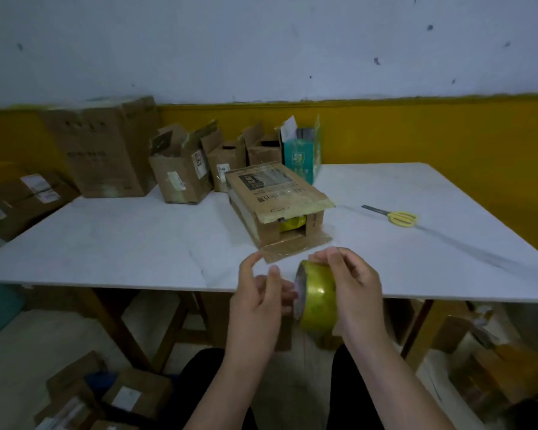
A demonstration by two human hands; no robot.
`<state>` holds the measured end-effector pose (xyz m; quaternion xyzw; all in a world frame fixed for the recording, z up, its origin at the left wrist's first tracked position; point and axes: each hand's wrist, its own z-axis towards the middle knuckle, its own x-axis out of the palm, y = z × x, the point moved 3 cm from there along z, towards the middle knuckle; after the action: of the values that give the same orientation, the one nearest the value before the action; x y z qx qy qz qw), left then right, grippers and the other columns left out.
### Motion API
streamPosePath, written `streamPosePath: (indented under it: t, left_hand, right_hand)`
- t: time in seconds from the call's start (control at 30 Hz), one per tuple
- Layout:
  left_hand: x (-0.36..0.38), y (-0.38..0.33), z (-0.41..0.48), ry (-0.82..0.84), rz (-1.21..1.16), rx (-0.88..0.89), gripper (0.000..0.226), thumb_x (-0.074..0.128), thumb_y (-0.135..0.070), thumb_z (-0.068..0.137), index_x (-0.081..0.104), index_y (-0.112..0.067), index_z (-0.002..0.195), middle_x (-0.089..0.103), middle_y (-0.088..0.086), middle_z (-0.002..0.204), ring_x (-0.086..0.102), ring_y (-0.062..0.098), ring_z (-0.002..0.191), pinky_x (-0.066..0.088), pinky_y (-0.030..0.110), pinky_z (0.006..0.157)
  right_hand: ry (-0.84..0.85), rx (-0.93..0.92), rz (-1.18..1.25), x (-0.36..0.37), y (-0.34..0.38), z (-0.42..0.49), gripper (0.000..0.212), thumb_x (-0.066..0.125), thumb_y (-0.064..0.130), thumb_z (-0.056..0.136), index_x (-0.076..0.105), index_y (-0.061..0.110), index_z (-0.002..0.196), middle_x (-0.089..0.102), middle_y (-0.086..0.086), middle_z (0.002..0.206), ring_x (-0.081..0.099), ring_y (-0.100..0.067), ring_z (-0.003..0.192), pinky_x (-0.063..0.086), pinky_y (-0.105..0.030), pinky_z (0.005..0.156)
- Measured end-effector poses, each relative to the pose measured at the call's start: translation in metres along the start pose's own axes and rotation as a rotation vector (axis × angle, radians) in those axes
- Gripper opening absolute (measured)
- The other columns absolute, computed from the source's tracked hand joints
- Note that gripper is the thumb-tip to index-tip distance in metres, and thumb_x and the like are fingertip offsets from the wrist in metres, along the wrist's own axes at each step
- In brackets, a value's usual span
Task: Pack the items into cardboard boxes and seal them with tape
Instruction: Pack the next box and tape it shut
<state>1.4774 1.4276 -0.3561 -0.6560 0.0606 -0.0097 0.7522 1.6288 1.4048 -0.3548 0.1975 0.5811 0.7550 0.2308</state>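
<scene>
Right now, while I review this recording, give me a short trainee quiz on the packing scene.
1. True or false: the yellow-handled scissors lie on the white table, right of the brown cardboard box.
2. The yellowish roll of clear tape is: A) lying on the table B) gripped by the right hand C) inside the box
3. Fill in: the box's near end is ___, with a yellow item showing inside.
Key: 1 true; 2 B; 3 open.
</scene>
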Motion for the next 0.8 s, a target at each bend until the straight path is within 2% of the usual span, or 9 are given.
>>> streamPosePath:
  t: [0.07,0.17,0.23,0.33,0.4,0.47,0.6,0.67,0.8]
  left_hand:
    - [-0.015,-0.003,0.02,-0.115,0.041,0.015,0.027,0.057,-0.032,0.098,0.048,-0.044,0.121,0.07,-0.011,0.097,0.069,0.001,0.087,0.06,0.022,0.07]
    - [-0.022,-0.017,0.057,-0.253,0.562,0.355,0.045,0.071,-0.029,0.088,0.048,-0.038,0.126,0.053,-0.014,0.12,0.052,-0.001,0.109,0.048,0.017,0.085]
    - [-0.012,-0.024,0.084,-0.225,0.809,0.6,0.053,0.075,-0.031,0.084,0.051,-0.03,0.131,0.048,-0.007,0.129,0.044,0.01,0.121,0.041,0.023,0.094]
    - [0.003,-0.016,0.125,-0.098,0.928,0.738,0.049,0.079,-0.032,0.08,0.062,-0.022,0.124,0.056,-0.001,0.129,0.048,0.02,0.123,0.037,0.032,0.102]
    - [0.007,-0.008,0.148,-0.06,0.869,0.82,0.035,0.08,-0.024,0.076,0.069,-0.02,0.109,0.064,-0.003,0.118,0.056,0.018,0.113,0.039,0.028,0.097]
    - [0.01,-0.002,0.169,-0.039,0.69,0.851,0.023,0.075,-0.023,0.075,0.072,-0.018,0.097,0.068,-0.005,0.106,0.061,0.013,0.102,0.046,0.027,0.091]
    - [0.014,-0.001,0.208,-0.042,0.309,0.728,0.021,0.076,-0.036,0.078,0.077,-0.016,0.083,0.07,-0.013,0.085,0.067,0.004,0.084,0.051,0.018,0.077]
    - [0.016,-0.003,0.219,-0.041,0.267,0.706,0.018,0.075,-0.036,0.079,0.078,-0.019,0.082,0.07,-0.017,0.084,0.067,0.001,0.084,0.049,0.013,0.077]
    - [0.013,0.001,0.231,0.002,0.222,0.647,0.014,0.064,-0.035,0.089,0.073,-0.031,0.098,0.07,-0.029,0.098,0.065,-0.008,0.098,0.046,0.006,0.082]
  right_hand:
    - [-0.005,-0.009,0.013,-0.01,0.005,0.012,0.025,0.054,0.04,0.097,0.073,0.029,0.085,0.074,0.009,0.091,0.068,-0.005,0.085,0.049,-0.03,0.074]
    - [0.037,0.015,0.058,-0.02,0.008,0.027,0.026,0.055,0.038,0.096,0.073,0.024,0.084,0.075,0.004,0.091,0.07,-0.01,0.083,0.052,-0.021,0.067]
    - [0.065,0.043,0.097,-0.023,0.007,0.036,0.027,0.057,0.035,0.096,0.073,0.02,0.081,0.076,0.0,0.089,0.071,-0.013,0.082,0.053,-0.016,0.062]
    - [0.136,0.082,0.125,-0.02,0.003,0.051,0.029,0.058,0.032,0.095,0.073,0.015,0.077,0.076,-0.004,0.087,0.072,-0.019,0.084,0.053,-0.023,0.073]
    - [0.196,0.12,0.143,-0.012,0.004,0.061,0.029,0.06,0.036,0.091,0.073,0.014,0.077,0.076,-0.006,0.086,0.072,-0.02,0.084,0.055,-0.026,0.073]
    - [0.242,0.183,0.18,-0.001,0.004,0.079,0.03,0.063,0.037,0.085,0.074,0.011,0.077,0.076,-0.009,0.085,0.073,-0.021,0.08,0.056,-0.021,0.066]
    - [0.287,0.304,0.227,0.022,0.002,0.115,0.027,0.063,0.034,0.078,0.077,0.01,0.076,0.076,-0.013,0.086,0.074,-0.024,0.078,0.057,-0.023,0.063]
    - [0.315,0.327,0.236,0.035,0.004,0.129,0.028,0.064,0.036,0.074,0.077,0.011,0.076,0.076,-0.012,0.087,0.074,-0.024,0.081,0.059,-0.024,0.066]
    - [0.372,0.334,0.19,0.057,0.008,0.151,0.03,0.065,0.038,0.07,0.078,0.012,0.075,0.076,-0.011,0.085,0.074,-0.024,0.082,0.058,-0.033,0.077]
